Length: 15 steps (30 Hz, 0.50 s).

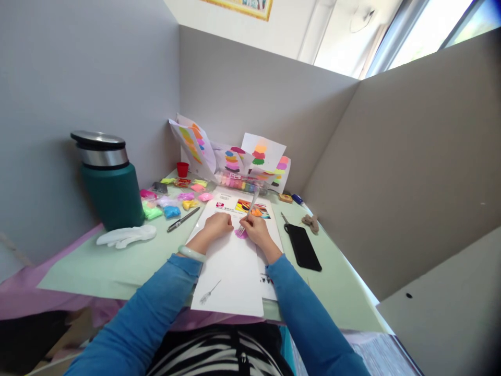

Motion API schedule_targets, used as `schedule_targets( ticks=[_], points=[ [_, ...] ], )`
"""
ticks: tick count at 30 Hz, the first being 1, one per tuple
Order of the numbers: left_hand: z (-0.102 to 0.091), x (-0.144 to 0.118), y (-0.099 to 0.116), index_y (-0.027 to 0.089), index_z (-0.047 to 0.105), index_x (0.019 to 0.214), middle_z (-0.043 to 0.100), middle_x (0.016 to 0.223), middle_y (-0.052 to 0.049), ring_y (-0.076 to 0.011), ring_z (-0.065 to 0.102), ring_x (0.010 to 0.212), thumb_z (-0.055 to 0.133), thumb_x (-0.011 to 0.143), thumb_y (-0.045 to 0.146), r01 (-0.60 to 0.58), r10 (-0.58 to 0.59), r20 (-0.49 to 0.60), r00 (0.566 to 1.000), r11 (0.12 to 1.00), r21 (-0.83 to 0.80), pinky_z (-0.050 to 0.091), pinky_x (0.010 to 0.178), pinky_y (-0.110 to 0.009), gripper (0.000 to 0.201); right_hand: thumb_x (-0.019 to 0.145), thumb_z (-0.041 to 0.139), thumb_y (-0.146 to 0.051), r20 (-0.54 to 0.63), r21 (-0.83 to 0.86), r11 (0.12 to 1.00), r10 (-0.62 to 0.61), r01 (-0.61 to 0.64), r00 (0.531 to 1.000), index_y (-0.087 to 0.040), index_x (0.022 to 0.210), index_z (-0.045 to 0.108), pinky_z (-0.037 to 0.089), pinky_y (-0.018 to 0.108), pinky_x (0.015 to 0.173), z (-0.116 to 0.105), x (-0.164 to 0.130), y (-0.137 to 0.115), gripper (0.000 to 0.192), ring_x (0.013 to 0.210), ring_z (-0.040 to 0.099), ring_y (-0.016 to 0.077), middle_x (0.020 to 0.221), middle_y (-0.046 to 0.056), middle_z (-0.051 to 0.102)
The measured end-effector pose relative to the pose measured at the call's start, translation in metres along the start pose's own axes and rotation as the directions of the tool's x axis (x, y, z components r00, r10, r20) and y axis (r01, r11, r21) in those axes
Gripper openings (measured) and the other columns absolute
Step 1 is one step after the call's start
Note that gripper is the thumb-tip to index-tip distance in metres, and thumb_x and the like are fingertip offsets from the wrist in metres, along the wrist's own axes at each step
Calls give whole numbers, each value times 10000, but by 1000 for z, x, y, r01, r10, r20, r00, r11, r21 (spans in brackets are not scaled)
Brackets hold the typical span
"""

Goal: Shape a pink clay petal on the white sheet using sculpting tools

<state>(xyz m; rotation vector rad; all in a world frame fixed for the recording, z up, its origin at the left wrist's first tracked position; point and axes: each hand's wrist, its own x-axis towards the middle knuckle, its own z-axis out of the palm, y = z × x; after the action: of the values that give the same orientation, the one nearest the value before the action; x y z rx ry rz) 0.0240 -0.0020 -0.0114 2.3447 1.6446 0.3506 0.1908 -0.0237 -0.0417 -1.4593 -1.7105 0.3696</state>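
My right hand (256, 230) is closed on a clear fork (254, 201), its handle pointing up and away from me. The fork's tines rest on a flat purple piece of modelling clay (243, 235), which lies on white paper (230, 277). My left hand (219, 224) is curled closed on the paper, just left of the purple piece; whatever its fingers may hold is hidden. A small grey drawing (209, 293) like a broom or feather shows near the paper's lower end. Under the paper lies a printed sheet (270, 245) with a colour picture.
At left stand a green flask (111, 196) and a white glove (127, 236). Colourful clay packets (171, 211), a pen (183, 219) and a red cup (182, 169) lie beyond. A black phone (303, 246) is at right. Painted papers (235, 159) lean against grey partitions (250, 89).
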Motion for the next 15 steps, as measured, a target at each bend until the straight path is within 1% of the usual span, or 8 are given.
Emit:
schedule_targets(
  ticks=[3,6,8,10,11,13,15],
  points=[
    [0,0,0,220,687,839,716,941,-63,-206,638,860,546,739,299,-6,6,0,1000,1000,-2,456,692,-266,191,778,551,-278,-11,-74,997,14,-15,1000,-194,686,646,343,245,587,1,1,1,156,645,546,150,666,8,641],
    [0,0,0,217,688,827,718,942,-62,-202,638,856,549,734,292,-6,6,-1,1000,1000,-2,454,684,-262,183,798,536,-276,-73,-188,979,68,-81,995,-198,736,666,337,260,594,-1,5,3,164,680,562,172,725,41,665],
    [0,0,0,213,689,823,718,944,-65,-201,638,859,551,731,283,-5,5,-4,1000,1000,-2,453,679,-258,180,810,525,-276,-124,-233,966,81,-109,989,-194,771,679,342,267,606,-2,6,3,179,698,568,182,770,64,677],
    [0,0,0,209,689,824,717,941,-69,-205,639,858,550,732,280,-8,8,-3,1000,1000,0,454,677,-260,182,814,526,-281,-149,-204,974,69,-99,986,-191,783,684,355,264,618,-2,6,3,185,704,574,178,788,66,683],
    [0,0,0,207,689,827,716,939,-71,-206,640,857,550,733,282,-7,7,-1,1000,1000,1,456,680,-262,184,813,531,-285,-143,-169,982,55,-80,988,-190,777,683,361,258,620,-2,5,2,184,700,575,172,779,58,683],
    [0,0,0,205,689,835,716,932,-72,-206,643,854,550,737,287,-8,8,4,1000,1000,0,459,687,-262,189,806,544,-288,-103,-109,993,27,-39,994,-187,752,677,366,242,615,1,3,0,176,682,573,156,737,34,678],
    [0,1,0,206,689,841,716,930,-70,-205,644,853,549,738,290,-8,8,4,1000,1000,-2,460,692,-261,193,801,552,-283,-53,-102,995,13,-18,999,-183,735,672,363,230,603,4,2,-2,169,662,568,145,696,17,668]
  ],
)
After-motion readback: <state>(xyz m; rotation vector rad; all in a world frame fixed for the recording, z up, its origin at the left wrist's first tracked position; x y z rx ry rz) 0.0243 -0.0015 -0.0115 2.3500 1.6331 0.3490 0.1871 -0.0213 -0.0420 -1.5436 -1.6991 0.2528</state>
